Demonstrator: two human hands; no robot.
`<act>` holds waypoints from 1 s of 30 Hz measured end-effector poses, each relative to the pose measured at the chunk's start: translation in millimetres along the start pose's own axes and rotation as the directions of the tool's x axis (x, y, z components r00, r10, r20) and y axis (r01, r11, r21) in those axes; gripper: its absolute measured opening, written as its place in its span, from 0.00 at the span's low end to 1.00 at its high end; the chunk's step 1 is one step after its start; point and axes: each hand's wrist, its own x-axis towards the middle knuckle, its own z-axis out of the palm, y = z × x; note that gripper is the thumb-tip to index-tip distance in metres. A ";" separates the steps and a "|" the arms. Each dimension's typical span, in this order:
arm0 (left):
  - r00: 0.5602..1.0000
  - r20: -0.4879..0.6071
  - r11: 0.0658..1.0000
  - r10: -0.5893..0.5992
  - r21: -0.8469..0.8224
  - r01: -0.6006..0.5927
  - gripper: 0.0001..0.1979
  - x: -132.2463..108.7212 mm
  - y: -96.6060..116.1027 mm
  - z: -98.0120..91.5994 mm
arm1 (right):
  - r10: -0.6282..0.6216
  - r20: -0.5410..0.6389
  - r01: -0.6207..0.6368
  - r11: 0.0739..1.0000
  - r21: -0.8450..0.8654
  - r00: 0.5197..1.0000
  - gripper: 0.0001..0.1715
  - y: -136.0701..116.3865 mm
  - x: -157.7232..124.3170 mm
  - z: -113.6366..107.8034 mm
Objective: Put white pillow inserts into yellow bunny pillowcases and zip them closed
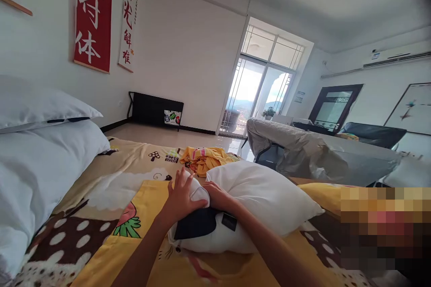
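Blanket (129, 158): spread before you, cream with brown, white-dotted patches.
Yellow cloth (150, 202): laid over the blanket in front of you, printed with pink fruit; a plump white pillow (269, 197) rests on it.
Crumpled fabric (206, 160): yellow, bunched near the far edge.
Stacked pillows (50, 166): two, white, at your left.

Bare left grip (182, 197), bare right grip (218, 196); forearms (145, 246) slim, uncovered.

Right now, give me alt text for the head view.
A person's left hand grasps, and right hand touches, a white pillow lying on yellow fabric over a patterned bedspread. Beyond lies a crumpled yellow cloth; stacked white pillows sit at the left edge.
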 end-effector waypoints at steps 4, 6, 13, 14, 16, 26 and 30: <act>0.994 0.053 0.993 0.094 -0.076 -0.090 0.22 0.6 -1.6 3.4 | -0.041 0.051 0.041 0.999 0.006 0.998 0.09 -4.3 -1.5 -3.1; 0.983 0.076 0.977 0.165 -0.148 -0.152 0.15 1.3 -4.7 1.6 | -0.045 0.061 0.045 0.999 -0.001 0.997 0.12 -8.2 -2.6 -10.0; 0.987 0.087 0.940 0.131 -0.328 -0.096 0.13 6.9 -18.6 0.3 | -0.015 -0.223 0.020 1.000 0.018 0.975 0.22 -67.8 -37.5 -42.1; 0.989 0.087 0.936 0.121 -0.341 -0.085 0.13 7.4 -20.3 0.7 | -0.041 -0.229 0.040 0.999 -0.008 0.973 0.19 -80.5 -44.1 -41.3; 0.991 0.081 0.931 0.107 -0.358 -0.071 0.13 7.7 -22.7 1.9 | -0.081 -0.189 0.063 0.993 -0.100 0.979 0.17 -102.6 -54.6 -32.4; 0.994 0.056 0.932 0.089 -0.356 -0.063 0.12 6.5 -22.8 2.9 | -0.015 -0.239 -0.076 0.927 -0.368 0.971 0.20 -119.4 -44.1 30.3; 0.995 0.061 0.933 0.085 -0.356 -0.058 0.13 5.9 -22.5 1.5 | -0.024 -0.207 -0.055 0.927 -0.370 0.978 0.16 -125.2 -44.1 22.5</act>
